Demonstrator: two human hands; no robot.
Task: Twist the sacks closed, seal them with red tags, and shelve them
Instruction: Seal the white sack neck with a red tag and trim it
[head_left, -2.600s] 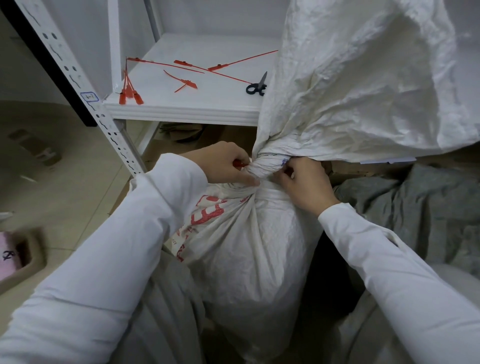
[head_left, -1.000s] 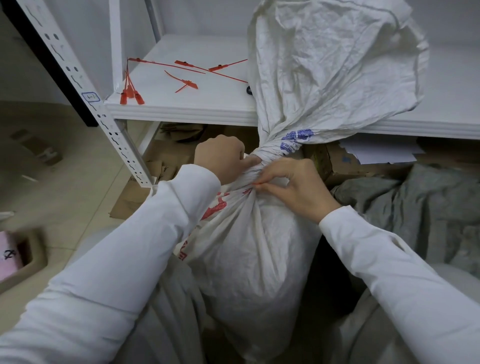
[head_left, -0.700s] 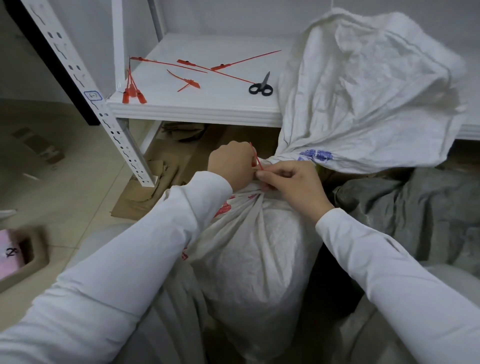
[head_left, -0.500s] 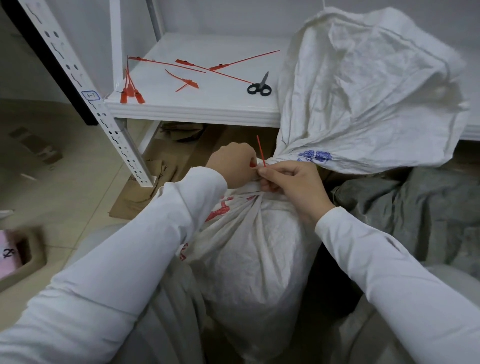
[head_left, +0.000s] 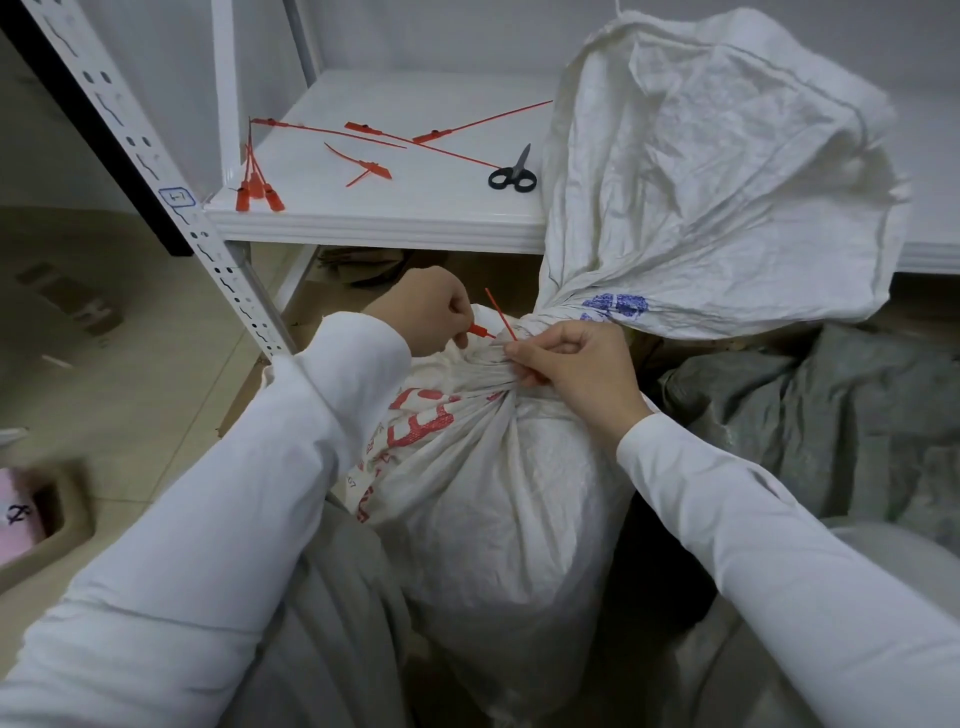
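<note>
Neck of white woven sack (head_left: 493, 493) is twisted; thin red plastic tag (head_left: 480, 330) seems not yet cinched. Left hand (head_left: 431, 306) pinches its head, right hand (head_left: 576, 364) its tail. Shelving remains.

The large white woven-plastic sack (head_left: 493, 493) looks matt and coarse, creased into fine crinkles, with patchy red print on its side. The thin red plastic seal tag (head_left: 498, 312) at its neck is smooth and faintly glossy, like the loose red plastic tags (head_left: 378, 170) on the white painted metal shelf (head_left: 415, 208), which is smooth with a soft sheen. The small scissors (head_left: 519, 162) have black plastic handles and bare metal blades. The white long sleeves (head_left: 249, 493) are soft matt cloth; the heaped grey fabric (head_left: 831, 415) looks rougher.
</note>
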